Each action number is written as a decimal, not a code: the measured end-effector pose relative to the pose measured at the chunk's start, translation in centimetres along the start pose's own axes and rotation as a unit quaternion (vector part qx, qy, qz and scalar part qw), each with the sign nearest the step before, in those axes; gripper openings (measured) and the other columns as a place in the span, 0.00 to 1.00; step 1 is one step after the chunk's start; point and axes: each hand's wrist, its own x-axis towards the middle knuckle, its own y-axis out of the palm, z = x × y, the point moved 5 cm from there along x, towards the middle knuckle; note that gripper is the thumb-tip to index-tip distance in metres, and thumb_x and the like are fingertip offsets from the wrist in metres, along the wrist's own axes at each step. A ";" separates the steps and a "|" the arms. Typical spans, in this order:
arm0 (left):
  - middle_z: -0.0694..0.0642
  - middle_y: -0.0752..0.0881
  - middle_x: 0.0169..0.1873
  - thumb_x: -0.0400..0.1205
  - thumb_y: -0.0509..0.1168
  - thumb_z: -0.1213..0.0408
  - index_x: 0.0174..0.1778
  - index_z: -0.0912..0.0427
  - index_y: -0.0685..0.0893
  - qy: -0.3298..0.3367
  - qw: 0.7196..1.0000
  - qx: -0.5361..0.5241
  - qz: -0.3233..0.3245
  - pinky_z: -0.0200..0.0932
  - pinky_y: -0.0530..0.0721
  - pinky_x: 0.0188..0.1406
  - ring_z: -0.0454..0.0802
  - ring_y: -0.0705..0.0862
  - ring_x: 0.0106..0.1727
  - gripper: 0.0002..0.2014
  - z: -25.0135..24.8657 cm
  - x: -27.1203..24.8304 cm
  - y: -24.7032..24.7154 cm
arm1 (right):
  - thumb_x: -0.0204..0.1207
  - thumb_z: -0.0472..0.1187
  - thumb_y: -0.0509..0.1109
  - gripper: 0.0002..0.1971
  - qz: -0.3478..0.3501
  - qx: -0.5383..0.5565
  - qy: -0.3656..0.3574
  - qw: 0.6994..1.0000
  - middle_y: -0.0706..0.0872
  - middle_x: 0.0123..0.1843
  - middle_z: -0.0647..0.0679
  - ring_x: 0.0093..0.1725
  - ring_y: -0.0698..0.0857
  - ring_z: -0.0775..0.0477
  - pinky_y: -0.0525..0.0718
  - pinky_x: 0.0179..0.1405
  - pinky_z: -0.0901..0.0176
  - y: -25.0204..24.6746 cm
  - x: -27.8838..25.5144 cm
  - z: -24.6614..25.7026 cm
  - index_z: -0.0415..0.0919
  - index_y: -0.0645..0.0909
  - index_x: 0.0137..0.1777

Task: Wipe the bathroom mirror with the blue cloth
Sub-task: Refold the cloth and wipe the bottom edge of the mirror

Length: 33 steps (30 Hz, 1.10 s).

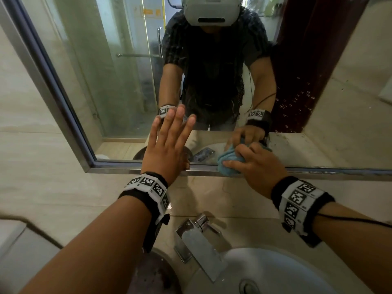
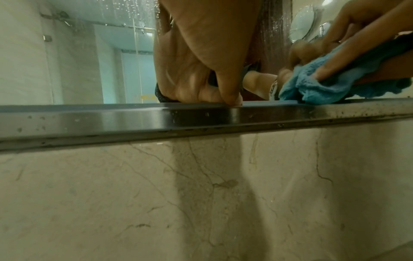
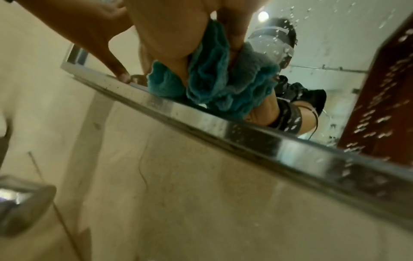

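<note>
The bathroom mirror fills the wall ahead in a metal frame. My left hand lies flat on the glass near its lower edge, fingers straight and spread; in the left wrist view the thumb touches the bottom frame. My right hand grips the bunched blue cloth and presses it on the glass at the bottom edge, right of the left hand. The cloth shows in the left wrist view, and in the right wrist view it bulges out between my fingers. Water drops speckle the glass.
Below the mirror runs a beige marble wall. A chrome faucet and a white sink stand right under my arms. The reflection shows a glass shower door and a dark red door.
</note>
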 end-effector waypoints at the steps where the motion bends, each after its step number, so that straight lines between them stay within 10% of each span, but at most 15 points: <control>1: 0.58 0.26 0.78 0.65 0.75 0.43 0.83 0.56 0.41 0.000 1.000 0.001 0.002 0.56 0.38 0.80 0.56 0.30 0.80 0.61 0.0 0.0 0.0 | 0.54 0.38 0.84 0.29 -0.011 0.002 0.008 1.000 0.73 0.56 0.42 0.45 0.70 0.41 0.85 0.36 0.47 0.1 0.4 0.4 0.49 0.85 0.58; 8: 0.56 0.33 0.81 0.58 0.78 0.39 0.82 0.56 0.45 0.002 1.000 -0.013 -0.003 0.55 0.37 0.80 0.53 0.30 0.80 0.65 0.2 0.0 0.0 | 0.66 0.38 0.79 0.21 -0.063 0.068 0.056 0.994 0.84 0.56 0.38 0.44 0.82 0.39 0.84 0.40 0.48 1.3 2.0 4.2 0.45 0.85 0.60; 18: 0.62 0.43 0.81 0.66 0.76 0.45 0.83 0.60 0.47 -0.042 0.998 -0.041 0.015 0.57 0.39 0.80 0.58 0.38 0.82 0.58 -1.8 -0.4 -1.8 | 0.53 0.31 0.85 0.30 0.003 0.039 0.060 0.997 0.82 0.52 0.38 0.40 0.82 0.35 0.84 0.30 0.50 -0.4 -4.0 -3.2 0.46 0.86 0.58; 24: 0.62 0.41 0.81 0.67 0.74 0.41 0.82 0.59 0.38 0.026 0.999 -0.022 -0.037 0.62 0.40 0.79 0.60 0.42 0.82 0.61 -5.4 3.4 -4.9 | 0.77 0.38 0.61 0.18 -0.190 0.077 0.178 0.962 0.79 0.59 0.39 0.52 0.72 0.40 0.79 0.48 0.53 -7.2 1.4 -6.2 0.46 0.82 0.65; 29: 0.63 0.34 0.80 0.61 0.75 0.38 0.80 0.58 0.29 -0.012 1.000 0.002 -0.019 0.62 0.40 0.79 0.61 0.37 0.81 0.69 -6.0 4.7 -3.5 | 0.65 0.35 0.80 0.18 -0.077 0.016 0.032 0.996 0.85 0.54 0.35 0.42 0.82 0.35 0.85 0.38 0.46 -1.2 -2.3 -2.5 0.43 0.87 0.55; 33: 0.62 0.28 0.78 0.58 0.74 0.34 0.79 0.58 0.28 -0.018 1.000 0.012 -0.007 0.60 0.32 0.77 0.60 0.32 0.80 0.71 -6.0 4.8 -3.2 | 0.65 0.36 0.80 0.19 -0.051 0.044 0.050 0.996 0.84 0.55 0.35 0.42 0.81 0.35 0.85 0.37 0.47 -1.9 -1.9 -3.4 0.43 0.86 0.58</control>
